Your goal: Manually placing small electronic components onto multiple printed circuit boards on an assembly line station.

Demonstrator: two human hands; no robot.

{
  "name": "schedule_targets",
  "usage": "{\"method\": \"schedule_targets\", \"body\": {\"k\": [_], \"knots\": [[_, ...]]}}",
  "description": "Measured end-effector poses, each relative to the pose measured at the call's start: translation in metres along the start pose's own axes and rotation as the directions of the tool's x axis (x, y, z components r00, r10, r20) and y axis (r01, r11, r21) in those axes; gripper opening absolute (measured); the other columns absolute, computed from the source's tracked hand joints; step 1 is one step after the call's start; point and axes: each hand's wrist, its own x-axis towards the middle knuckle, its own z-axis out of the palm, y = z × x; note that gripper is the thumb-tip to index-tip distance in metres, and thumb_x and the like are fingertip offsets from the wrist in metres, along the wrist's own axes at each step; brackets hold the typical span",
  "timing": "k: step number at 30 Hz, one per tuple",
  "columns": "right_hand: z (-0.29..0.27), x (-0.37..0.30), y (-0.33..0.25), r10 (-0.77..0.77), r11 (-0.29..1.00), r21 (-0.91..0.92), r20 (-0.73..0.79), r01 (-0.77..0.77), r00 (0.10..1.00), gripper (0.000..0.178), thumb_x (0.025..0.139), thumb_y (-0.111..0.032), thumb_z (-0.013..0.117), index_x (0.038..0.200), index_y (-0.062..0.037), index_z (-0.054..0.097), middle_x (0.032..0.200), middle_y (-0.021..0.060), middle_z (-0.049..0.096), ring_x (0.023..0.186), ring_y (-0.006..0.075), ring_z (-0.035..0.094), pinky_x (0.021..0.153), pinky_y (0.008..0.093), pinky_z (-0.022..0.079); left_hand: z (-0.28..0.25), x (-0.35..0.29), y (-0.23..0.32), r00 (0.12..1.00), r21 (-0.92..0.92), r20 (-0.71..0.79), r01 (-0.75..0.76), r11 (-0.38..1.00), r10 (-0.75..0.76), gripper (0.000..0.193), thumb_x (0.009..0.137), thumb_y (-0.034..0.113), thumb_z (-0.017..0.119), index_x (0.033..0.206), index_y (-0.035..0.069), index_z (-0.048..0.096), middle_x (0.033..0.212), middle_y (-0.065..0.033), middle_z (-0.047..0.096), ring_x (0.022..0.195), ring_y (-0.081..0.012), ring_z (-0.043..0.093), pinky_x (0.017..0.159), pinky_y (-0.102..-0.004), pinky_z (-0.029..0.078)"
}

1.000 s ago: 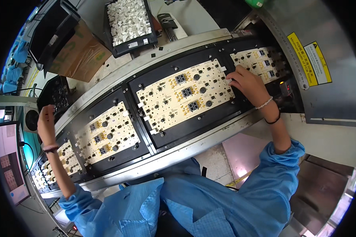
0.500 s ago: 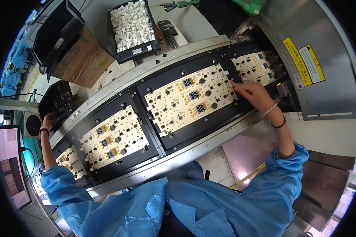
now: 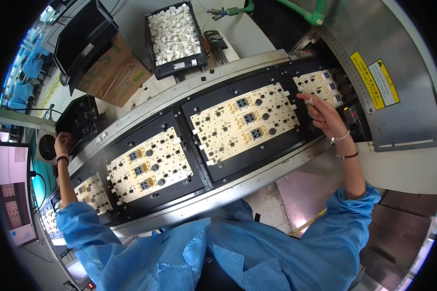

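Observation:
My right hand (image 3: 327, 119) is raised just off the right edge of a cream circuit board (image 3: 223, 127). Its fingers are closed on a small white connector (image 3: 310, 101), its index finger stretched toward the board. White connectors stand along the board's left edge, and two show on its right edge. The board lies in a black carrier frame (image 3: 243, 162), fitted with dark displays and round black parts. Far to the left, my left hand (image 3: 63, 144) is at the near side of a black bin (image 3: 77, 119) of small black parts. Its fingers look curled; anything in them is hidden.
More cream boards lie in carriers along the metal-railed line, one to the left (image 3: 150, 165) and one to the right (image 3: 318, 85). Behind the rail stand a black bin of white connectors (image 3: 175, 36) and a cardboard box (image 3: 114, 72). A metal machine cover (image 3: 398, 43) rises at right.
My right hand has lifted away from the board's right edge, where a second white connector now shows. My left hand has shifted slightly at the black bin. The whole view has moved a little.

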Motion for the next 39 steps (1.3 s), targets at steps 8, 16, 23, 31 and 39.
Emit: {"method": "schedule_targets", "body": {"k": [8, 16, 23, 31, 39], "knots": [[-0.018, 0.0, 0.032, -0.094, 0.993, -0.082, -0.122, 0.084, 0.988, 0.029, 0.104, -0.032, 0.048, 0.119, -0.0096, 0.058, 0.077, -0.0088, 0.039, 0.053, -0.0027, 0.024, 0.043, 0.0132, 0.02, 0.057, -0.198, 0.332, 0.904, -0.189, 0.144, -0.374, 0.908, 0.403, 0.02, 0.098, 0.015, 0.058, 0.11, 0.007, 0.072, 0.101, -0.0051, 0.066, 0.088, -0.0104, 0.065, 0.067, -0.0219, 0.054], [0.005, -0.008, 0.025, -0.232, 0.949, -0.227, -0.041, 0.217, 0.972, 0.033, 0.102, -0.02, 0.05, 0.134, -0.0109, 0.051, 0.095, -0.0053, 0.058, 0.051, -0.0036, 0.026, 0.042, 0.0127, 0.021, 0.245, -0.309, 0.465, 0.543, -0.414, 0.383, -0.622, 0.664, 0.748, 0.016, 0.087, 0.001, 0.065, 0.103, 0.002, 0.066, 0.093, -0.0113, 0.067, 0.084, -0.0233, 0.069, 0.074, -0.0307, 0.057], [-0.024, -0.018, 0.038, -0.19, 0.941, -0.298, -0.068, 0.162, 0.979, 0.036, 0.102, -0.018, 0.052, 0.136, -0.0087, 0.05, 0.111, -0.0004, 0.065, 0.046, -0.0049, 0.029, 0.04, 0.0135, 0.02, 0.278, -0.318, 0.472, 0.595, -0.306, 0.271, -0.692, 0.654, 0.757, 0.009, 0.084, 0.002, 0.065, 0.093, 0.002, 0.062, 0.09, -0.0135, 0.064, 0.084, -0.0324, 0.065, 0.073, -0.0385, 0.053], [-0.033, -0.017, 0.04, -0.219, 0.913, -0.371, -0.088, 0.172, 0.972, 0.034, 0.101, -0.019, 0.055, 0.133, -0.0082, 0.052, 0.106, -0.0009, 0.068, 0.048, -0.0051, 0.031, 0.041, 0.0129, 0.021, 0.285, -0.33, 0.481, 0.614, -0.254, 0.244, -0.706, 0.661, 0.75, 0.009, 0.084, 0.0, 0.065, 0.092, 0.001, 0.061, 0.089, -0.014, 0.064, 0.078, -0.0319, 0.066, 0.07, -0.0384, 0.054], [-0.037, -0.016, 0.037, -0.267, 0.887, -0.417, -0.112, 0.198, 0.957, 0.023, 0.097, -0.016, 0.061, 0.118, -0.0062, 0.057, 0.104, 0.0016, 0.07, 0.059, -0.0017, 0.044, 0.05, 0.0149, 0.033, 0.293, -0.331, 0.489, 0.615, -0.216, 0.288, -0.705, 0.676, 0.734, 0.007, 0.083, 0.005, 0.063, 0.088, 0.002, 0.059, 0.087, -0.0154, 0.063, 0.081, -0.0343, 0.065, 0.075, -0.0423, 0.053]]}}
